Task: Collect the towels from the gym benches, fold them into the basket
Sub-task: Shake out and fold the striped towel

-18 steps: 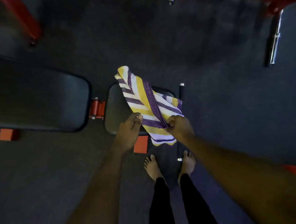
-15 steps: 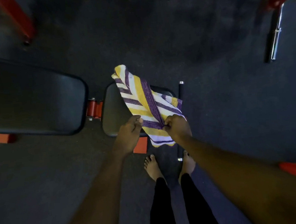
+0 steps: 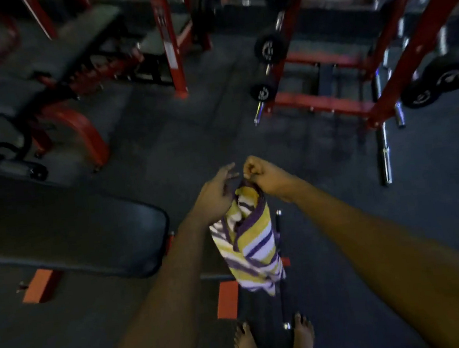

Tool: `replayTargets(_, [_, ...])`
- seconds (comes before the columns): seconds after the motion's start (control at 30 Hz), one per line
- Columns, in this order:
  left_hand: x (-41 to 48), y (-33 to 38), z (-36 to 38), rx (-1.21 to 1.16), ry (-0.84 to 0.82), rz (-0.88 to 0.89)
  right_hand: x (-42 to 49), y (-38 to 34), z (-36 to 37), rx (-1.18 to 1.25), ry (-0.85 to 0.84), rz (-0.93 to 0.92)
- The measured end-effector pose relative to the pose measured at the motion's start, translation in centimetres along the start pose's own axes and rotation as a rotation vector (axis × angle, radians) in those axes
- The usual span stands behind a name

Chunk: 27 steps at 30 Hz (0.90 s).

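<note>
A yellow, white and purple striped towel [image 3: 250,244] hangs lengthwise in the air in front of me, above the floor. My right hand [image 3: 268,177] pinches its top corner in a closed fist. My left hand [image 3: 215,199] is right beside it, palm against the towel's upper left side, with its fingers spread; whether it grips the cloth is unclear. The black padded gym bench [image 3: 68,231] lies to the left of the towel. No basket is in view.
My bare feet [image 3: 275,340] stand on the dark rubber floor. A thin black bar [image 3: 282,269] lies on the floor by them. Red racks with weight plates [image 3: 328,102] stand ahead right. Another red-framed bench [image 3: 54,87] stands at back left.
The towel was lying on the bench seat with both hands on its near edge; now it is lifted off and hangs from my raised hands. The view has tilted up.
</note>
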<state>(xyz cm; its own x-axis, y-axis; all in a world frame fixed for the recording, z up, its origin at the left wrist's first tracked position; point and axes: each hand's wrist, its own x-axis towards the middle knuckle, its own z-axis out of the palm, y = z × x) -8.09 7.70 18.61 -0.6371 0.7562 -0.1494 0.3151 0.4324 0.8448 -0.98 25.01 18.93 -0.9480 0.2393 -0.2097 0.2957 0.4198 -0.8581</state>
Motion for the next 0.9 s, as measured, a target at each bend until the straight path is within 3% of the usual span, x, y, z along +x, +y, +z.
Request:
replayTargets(0.17, [0.9,8.1,-5.6,0.268,-0.049,0.066,-0.5,-11.0,-7.4,0.001,0.097,-0.161])
replayTargets(0.3, [0.5,13.8,-8.6,0.269,0.102,0.18,-2.1,-16.6,-11.1,-0.058,0.18,-0.281])
replayTargets(0.43, [-0.1,18.6,-11.3,0.197,0.295,0.372,-4.0,-20.0,-13.9,-0.385,0.169,-0.206])
replayTargets(0.57, [-0.3,21.4,-12.7,0.169,0.296,0.477,-5.3,-22.6,-15.6,-0.568,0.233,-0.244])
replayTargets(0.73, [-0.1,21.8,-13.4,0.23,0.032,0.361,-6.5,-25.1,-16.6,-0.545,0.298,-0.371])
replayTargets(0.83, [0.6,20.6,-15.0,0.541,0.062,0.226,-7.0,-25.9,-18.1,-0.571,0.33,-0.4])
replayTargets(0.9, [0.7,20.2,-16.3,0.585,0.109,0.142,-7.4,-25.8,-18.9,-0.6,0.303,-0.373])
